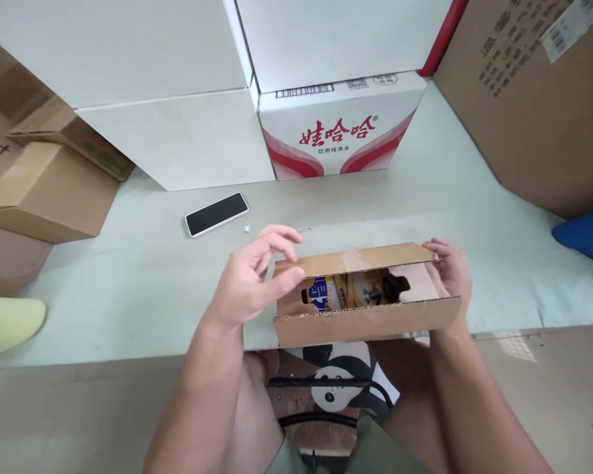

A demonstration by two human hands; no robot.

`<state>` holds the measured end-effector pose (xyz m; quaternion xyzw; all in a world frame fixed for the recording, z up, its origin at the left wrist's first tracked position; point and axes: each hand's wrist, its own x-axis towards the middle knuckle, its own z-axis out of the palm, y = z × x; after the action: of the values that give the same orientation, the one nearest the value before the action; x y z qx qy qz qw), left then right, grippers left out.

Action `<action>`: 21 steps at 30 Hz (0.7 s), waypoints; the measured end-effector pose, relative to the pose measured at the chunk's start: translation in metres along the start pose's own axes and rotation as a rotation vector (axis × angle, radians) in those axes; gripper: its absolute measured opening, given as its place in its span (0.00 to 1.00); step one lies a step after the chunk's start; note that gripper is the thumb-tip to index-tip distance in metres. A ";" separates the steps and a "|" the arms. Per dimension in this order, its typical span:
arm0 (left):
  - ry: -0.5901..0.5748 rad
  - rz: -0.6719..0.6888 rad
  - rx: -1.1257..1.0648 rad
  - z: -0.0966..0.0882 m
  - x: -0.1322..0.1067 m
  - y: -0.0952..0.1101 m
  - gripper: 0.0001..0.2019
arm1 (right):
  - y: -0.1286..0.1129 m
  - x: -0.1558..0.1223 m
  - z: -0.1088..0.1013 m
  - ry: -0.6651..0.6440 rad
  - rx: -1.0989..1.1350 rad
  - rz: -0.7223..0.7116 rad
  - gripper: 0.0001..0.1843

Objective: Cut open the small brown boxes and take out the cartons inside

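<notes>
A long brown cardboard box (368, 324) lies at the table's front edge, its two long top flaps parted. Through the gap show yellow, blue and white printed packages (321, 293) and a dark round item, partly covered by the inner end flaps. My right hand (453, 270) grips the box's right end, with several fingers hidden behind it. Over the left end, my left hand (257, 273) hovers with thumb and fingers apart, the thumb tip close to the far flap. Nothing is between those fingers.
A phone (217, 214) and a tiny white piece (247, 228) lie behind my left hand. White cartons (346, 138) stand along the back. Brown cartons (54, 191) are stacked left; a large brown carton (538, 99) and a blue object (586, 236) stand right.
</notes>
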<state>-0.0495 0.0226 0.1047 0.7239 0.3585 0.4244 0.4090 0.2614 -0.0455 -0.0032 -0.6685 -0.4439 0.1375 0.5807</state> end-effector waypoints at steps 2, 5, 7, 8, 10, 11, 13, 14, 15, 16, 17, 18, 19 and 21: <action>0.190 0.143 -0.035 -0.001 -0.013 -0.018 0.15 | -0.015 -0.006 -0.001 0.006 0.169 -0.041 0.16; 0.274 0.253 -0.089 0.005 -0.031 -0.036 0.18 | -0.032 -0.016 0.000 -0.004 0.433 -0.112 0.17; 0.304 0.305 -0.120 0.009 -0.039 -0.039 0.17 | -0.038 -0.023 0.000 -0.041 0.518 -0.145 0.23; 0.292 0.323 -0.123 0.010 -0.042 -0.039 0.17 | -0.041 -0.026 0.000 -0.081 0.532 -0.158 0.27; 0.193 0.327 -0.086 0.011 -0.046 -0.038 0.19 | -0.045 -0.031 0.000 -0.175 0.525 -0.182 0.33; 0.128 0.313 -0.051 0.010 -0.047 -0.038 0.22 | -0.046 -0.033 0.001 -0.220 0.508 -0.191 0.35; 0.023 0.269 0.017 0.007 -0.048 -0.040 0.30 | -0.047 -0.035 0.002 -0.299 0.456 -0.221 0.36; -0.011 0.246 0.038 0.005 -0.048 -0.041 0.33 | -0.047 -0.035 0.003 -0.334 0.424 -0.244 0.37; -0.033 0.229 0.047 0.004 -0.048 -0.043 0.36 | -0.047 -0.035 0.003 -0.366 0.391 -0.270 0.38; -0.043 0.218 0.047 0.002 -0.048 -0.045 0.38 | -0.048 -0.034 0.004 -0.391 0.361 -0.294 0.39; -0.042 0.215 0.041 0.001 -0.048 -0.047 0.38 | -0.048 -0.034 0.005 -0.403 0.333 -0.313 0.39; -0.027 0.216 0.031 0.001 -0.047 -0.049 0.38 | -0.048 -0.034 0.006 -0.402 0.313 -0.327 0.40; -0.002 0.223 0.014 0.001 -0.047 -0.050 0.37 | -0.049 -0.034 0.007 -0.387 0.301 -0.335 0.39; 0.064 0.243 -0.033 0.003 -0.046 -0.053 0.35 | -0.051 -0.036 0.010 -0.329 0.301 -0.351 0.38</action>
<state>-0.0738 0.0035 0.0416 0.7412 0.2741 0.4996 0.3548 0.2119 -0.0690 0.0275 -0.4564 -0.6157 0.2059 0.6085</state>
